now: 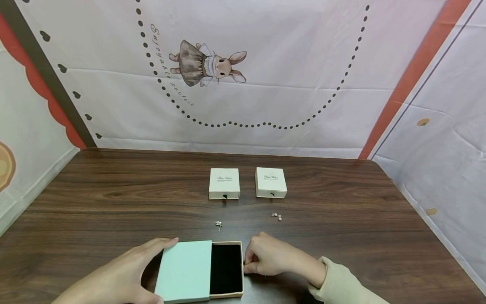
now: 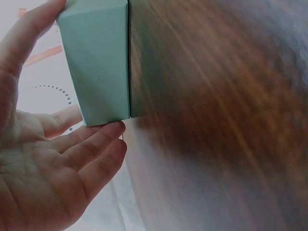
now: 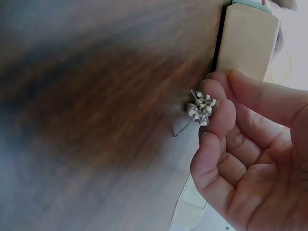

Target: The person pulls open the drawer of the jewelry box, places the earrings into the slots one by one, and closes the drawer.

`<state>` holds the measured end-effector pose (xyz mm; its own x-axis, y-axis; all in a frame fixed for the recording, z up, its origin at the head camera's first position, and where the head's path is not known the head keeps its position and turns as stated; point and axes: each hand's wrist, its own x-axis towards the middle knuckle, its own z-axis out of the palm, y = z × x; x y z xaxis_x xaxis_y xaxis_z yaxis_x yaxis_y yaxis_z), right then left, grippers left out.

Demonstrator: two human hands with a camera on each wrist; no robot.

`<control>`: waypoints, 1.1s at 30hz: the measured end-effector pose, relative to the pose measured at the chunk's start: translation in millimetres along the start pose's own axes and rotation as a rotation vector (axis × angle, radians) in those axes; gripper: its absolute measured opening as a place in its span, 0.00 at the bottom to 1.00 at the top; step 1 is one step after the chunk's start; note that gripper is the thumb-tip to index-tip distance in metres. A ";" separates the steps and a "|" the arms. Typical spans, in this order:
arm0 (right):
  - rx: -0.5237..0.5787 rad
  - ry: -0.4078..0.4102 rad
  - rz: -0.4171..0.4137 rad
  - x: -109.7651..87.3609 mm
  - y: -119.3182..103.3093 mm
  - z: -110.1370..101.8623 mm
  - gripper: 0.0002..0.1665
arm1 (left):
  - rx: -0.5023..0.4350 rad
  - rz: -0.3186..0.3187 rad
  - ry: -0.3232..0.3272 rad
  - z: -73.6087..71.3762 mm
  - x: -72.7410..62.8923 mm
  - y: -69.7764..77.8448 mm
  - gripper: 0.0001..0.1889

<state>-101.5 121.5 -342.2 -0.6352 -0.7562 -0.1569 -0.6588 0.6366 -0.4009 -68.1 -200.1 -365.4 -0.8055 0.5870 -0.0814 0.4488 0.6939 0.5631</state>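
A mint-green sliding box point(image 1: 184, 270) lies at the table's near edge. Its inner drawer point(image 1: 226, 270), lined in black, sticks out to the right. With thumb and fingers on opposite sides, my left hand point(image 1: 125, 270) grips the mint sleeve point(image 2: 98, 67). My right hand point(image 1: 271, 255) pinches at the drawer's outer end; what exactly lies between its thumb and forefinger is hidden. In the right wrist view, a silvery earring point(image 3: 201, 108) with a thin post shows against the curled fingers. Other small earrings point(image 1: 218, 224) lie behind the box, and more earrings point(image 1: 277, 216) lie farther right.
Two small white boxes with printed lids, a left one point(image 1: 224, 183) and a right one point(image 1: 271, 183), stand farther back, each with a dark pull tab in front. The dark wooden table point(image 1: 133, 198) ends at a hanging printed cloth point(image 1: 284, 101).
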 end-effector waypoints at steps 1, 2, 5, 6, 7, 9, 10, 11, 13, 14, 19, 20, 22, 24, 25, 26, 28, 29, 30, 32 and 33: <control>-0.003 0.000 0.000 -0.3 0.2 0.1 0.07 | 0.001 0.004 0.002 0.1 -0.2 0.0 0.53; -0.002 0.002 -0.001 -0.6 0.4 0.2 0.07 | 0.001 0.005 0.002 0.2 -0.2 0.1 0.53; 0.009 0.002 0.002 -1.6 0.8 0.1 0.08 | 0.001 0.004 0.001 0.1 -0.1 0.3 0.53; 0.012 0.002 0.004 -1.9 0.9 -0.1 0.08 | 0.000 0.004 0.000 0.0 0.0 0.3 0.53; 0.017 0.002 0.004 -2.2 1.0 -0.2 0.08 | -0.001 0.003 -0.001 -0.2 0.1 0.3 0.53; 0.017 0.001 0.008 -2.9 1.0 -0.6 0.08 | 0.000 0.005 0.000 -0.3 0.0 0.4 0.53; 0.015 0.001 0.008 -3.2 0.9 -0.7 0.07 | -0.001 0.005 -0.001 -0.5 -0.1 0.4 0.53; 0.015 0.002 0.008 -3.5 0.9 -0.8 0.07 | 0.001 0.007 0.001 -0.5 -0.2 0.5 0.53; 0.009 0.003 0.010 -4.0 0.8 -0.9 0.07 | 0.003 0.010 0.005 -0.5 -0.4 0.6 0.53; 0.005 0.002 0.012 -4.3 0.7 -1.0 0.07 | 0.005 0.009 0.006 -0.5 -0.4 0.7 0.53; 0.003 0.002 0.011 -4.5 0.9 -1.2 0.07 | 0.023 0.012 0.015 -0.3 -0.7 1.2 0.53; 0.017 0.004 0.010 -4.4 1.1 -1.3 0.06 | 0.025 0.012 0.016 -0.2 -0.8 1.3 0.53; 0.049 0.009 0.014 -4.7 1.9 -1.9 0.05 | 0.030 0.012 0.019 -0.1 -1.1 1.5 0.53; 0.101 0.009 0.022 -5.3 3.0 -2.4 0.05 | 0.030 0.010 0.020 -0.1 -1.2 1.6 0.53; 0.127 0.011 0.024 -5.7 3.6 -2.7 0.05 | 0.028 0.008 0.018 -0.2 -1.1 1.8 0.53; 0.147 0.012 0.028 -6.4 4.4 -2.9 0.05 | 0.027 0.008 0.018 -0.2 -1.1 1.9 0.53; 0.186 0.014 0.025 -7.9 6.0 -3.8 0.04 | 0.024 0.006 0.015 -0.3 -1.1 2.0 0.53; 0.199 0.016 0.025 -8.7 7.1 -4.5 0.04 | 0.022 0.007 0.014 -0.3 -1.0 2.0 0.53; 0.208 0.021 0.024 -9.6 8.1 -5.2 0.04 | 0.020 0.008 0.012 -0.5 -0.8 2.0 0.53; 0.227 0.028 0.027 -11.5 10.4 -6.9 0.04 | 0.014 0.009 0.007 -0.8 -0.6 1.8 0.53; 0.234 0.031 0.030 -12.4 11.5 -7.7 0.04 | 0.008 0.007 0.003 -1.1 -0.3 1.7 0.53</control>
<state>-104.3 139.4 -338.0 -0.6675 -0.7302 -0.1458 -0.5305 0.6038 -0.5950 -67.4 -199.6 -363.6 -0.8033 0.5909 -0.0751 0.4578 0.6932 0.5567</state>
